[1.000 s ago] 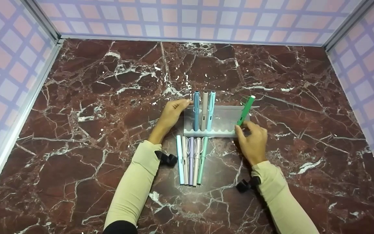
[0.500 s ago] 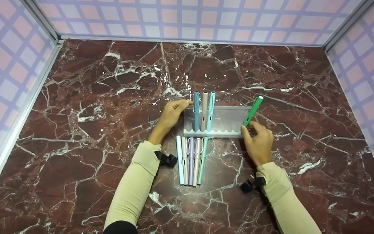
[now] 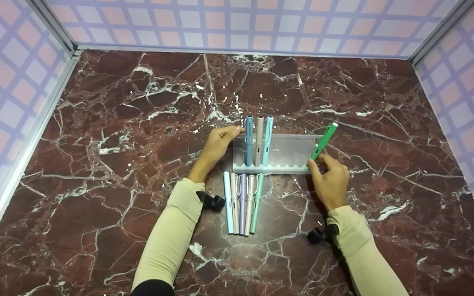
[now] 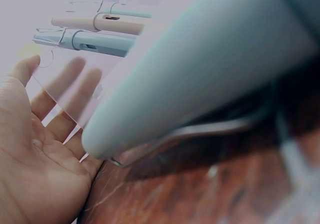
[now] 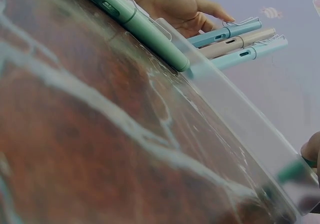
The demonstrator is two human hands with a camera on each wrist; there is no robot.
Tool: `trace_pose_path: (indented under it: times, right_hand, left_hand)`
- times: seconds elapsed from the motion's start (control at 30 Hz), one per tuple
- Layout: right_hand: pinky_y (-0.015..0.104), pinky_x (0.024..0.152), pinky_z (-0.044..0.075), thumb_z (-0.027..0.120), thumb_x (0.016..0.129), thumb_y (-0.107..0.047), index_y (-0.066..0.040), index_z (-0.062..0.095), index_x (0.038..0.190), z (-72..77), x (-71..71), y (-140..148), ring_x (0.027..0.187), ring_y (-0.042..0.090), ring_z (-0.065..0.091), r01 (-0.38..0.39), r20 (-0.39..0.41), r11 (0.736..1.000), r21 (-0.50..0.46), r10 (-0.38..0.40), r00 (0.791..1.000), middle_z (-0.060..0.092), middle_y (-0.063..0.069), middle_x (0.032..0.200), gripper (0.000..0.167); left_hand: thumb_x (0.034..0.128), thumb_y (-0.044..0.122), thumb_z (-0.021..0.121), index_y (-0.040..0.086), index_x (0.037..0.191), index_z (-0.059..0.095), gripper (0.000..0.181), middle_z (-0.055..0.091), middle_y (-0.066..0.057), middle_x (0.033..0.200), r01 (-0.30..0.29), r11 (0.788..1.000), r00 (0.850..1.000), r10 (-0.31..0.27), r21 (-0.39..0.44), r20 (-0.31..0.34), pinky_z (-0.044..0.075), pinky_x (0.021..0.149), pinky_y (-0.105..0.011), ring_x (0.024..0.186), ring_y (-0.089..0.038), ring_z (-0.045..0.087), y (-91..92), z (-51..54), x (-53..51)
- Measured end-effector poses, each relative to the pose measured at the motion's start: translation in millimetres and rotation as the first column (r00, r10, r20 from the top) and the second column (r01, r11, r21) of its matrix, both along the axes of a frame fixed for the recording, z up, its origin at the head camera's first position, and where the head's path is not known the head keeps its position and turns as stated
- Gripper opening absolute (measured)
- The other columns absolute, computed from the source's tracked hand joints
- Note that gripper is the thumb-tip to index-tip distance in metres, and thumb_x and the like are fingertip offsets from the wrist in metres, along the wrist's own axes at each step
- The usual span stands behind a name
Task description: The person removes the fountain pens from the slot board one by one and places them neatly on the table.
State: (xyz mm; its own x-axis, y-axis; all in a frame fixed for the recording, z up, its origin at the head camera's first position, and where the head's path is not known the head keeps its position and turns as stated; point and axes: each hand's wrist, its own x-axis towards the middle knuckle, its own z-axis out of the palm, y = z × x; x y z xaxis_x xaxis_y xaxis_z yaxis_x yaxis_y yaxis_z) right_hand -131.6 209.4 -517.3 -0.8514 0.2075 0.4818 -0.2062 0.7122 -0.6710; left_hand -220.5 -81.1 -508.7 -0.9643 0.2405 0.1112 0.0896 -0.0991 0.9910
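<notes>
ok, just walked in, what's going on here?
A person's right hand pinches a bright green pen, tilted, at the right end of a clear rack; whether its lower end is seated can't be told. The left hand holds the rack's left edge. Three pens stand in the rack toward its left side, and five more pens lie side by side on the marbled tabletop in front.

Pink-and-white checked walls (image 3: 237, 24) with lavender bands — metal strips (image 3: 55, 25) at the corners — border a glossy dark red, white-veined marbled tabletop (image 3: 109, 238)
</notes>
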Motion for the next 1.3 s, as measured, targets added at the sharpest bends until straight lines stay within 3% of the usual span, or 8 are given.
trace_pose_path:
  times: [0.17,0.33,0.57,0.83,1.03,1.3]
  right_hand:
    - [0.022,0.066,0.043,0.078,0.085,-0.01,-0.002,0.074,0.089,0.1,0.0,3.2,0.063,0.022,0.065,0.004,0.001,1.0,-0.017,-0.004,1.0,0.075,0.011,0.079,0.01]
    - [0.012,0.066,0.044,0.078,0.085,-0.008,0.0,0.074,0.09,-0.3,0.1,8.2,0.067,0.023,0.068,0.028,-0.001,0.999,-0.04,-0.028,1.0,0.075,0.012,0.081,0.011]
    - [0.012,0.067,0.044,0.077,0.085,-0.009,-0.001,0.074,0.09,-0.7,0.2,14.6,0.068,0.014,0.065,0.074,0.008,0.996,-0.046,-0.073,0.997,0.075,0.009,0.081,0.009]
    - [0.008,0.064,0.044,0.076,0.087,-0.01,-0.002,0.074,0.09,-1.3,-0.1,20.5,0.064,-0.014,0.053,0.089,0.029,0.994,-0.063,-0.087,0.996,0.075,0.008,0.081,0.009]
    - [0.01,0.065,0.044,0.076,0.087,-0.01,-0.001,0.074,0.089,-1.8,0.8,29.6,0.067,-0.011,0.054,0.118,0.026,0.992,-0.05,-0.117,0.993,0.075,0.01,0.082,0.009]
    - [0.011,0.064,0.043,0.076,0.088,-0.009,-0.002,0.073,0.088,-1.2,3.8,39.5,0.066,-0.01,0.055,0.139,0.042,0.988,-0.063,-0.136,0.99,0.074,0.01,0.08,0.008]
  left_hand:
    - [0.1028,0.006,0.051,-0.013,0.11,0.066,0.026,0.073,-0.019,0.11,0.001,1.0,1.0,-0.001,0.009,0.01,0.045,0.105,-0.054,0.111,-0.051,0.059,-0.6,0.3,0.3]
    - [0.1026,0.006,0.051,-0.012,0.109,0.067,0.025,0.073,-0.019,0.108,-0.004,1.0,1.0,0.004,0.008,0.001,0.047,0.102,-0.05,0.108,-0.049,0.061,-0.2,-0.4,0.1]
    - [0.1016,0.007,0.051,-0.012,0.11,0.068,0.027,0.07,-0.023,0.117,-0.04,0.997,0.998,0.036,-0.07,-0.056,0.046,0.105,-0.038,0.114,-0.032,0.065,0.8,-2.5,-0.9]
    - [0.1016,0.007,0.051,-0.012,0.11,0.067,0.026,0.07,-0.024,0.117,-0.039,0.997,0.998,0.035,-0.066,-0.051,0.046,0.106,-0.038,0.114,-0.033,0.065,0.9,-2.3,-1.0]
    - [0.1021,0.007,0.052,-0.012,0.11,0.067,0.026,0.07,-0.022,0.117,-0.034,0.998,0.999,0.033,-0.055,-0.024,0.046,0.105,-0.037,0.113,-0.03,0.064,1.3,0.1,-0.3]
    - [0.1027,0.008,0.052,-0.012,0.111,0.067,0.026,0.07,-0.024,0.118,-0.023,0.999,1.0,0.023,-0.039,0.0,0.045,0.107,-0.043,0.115,-0.041,0.062,0.8,0.8,0.3]
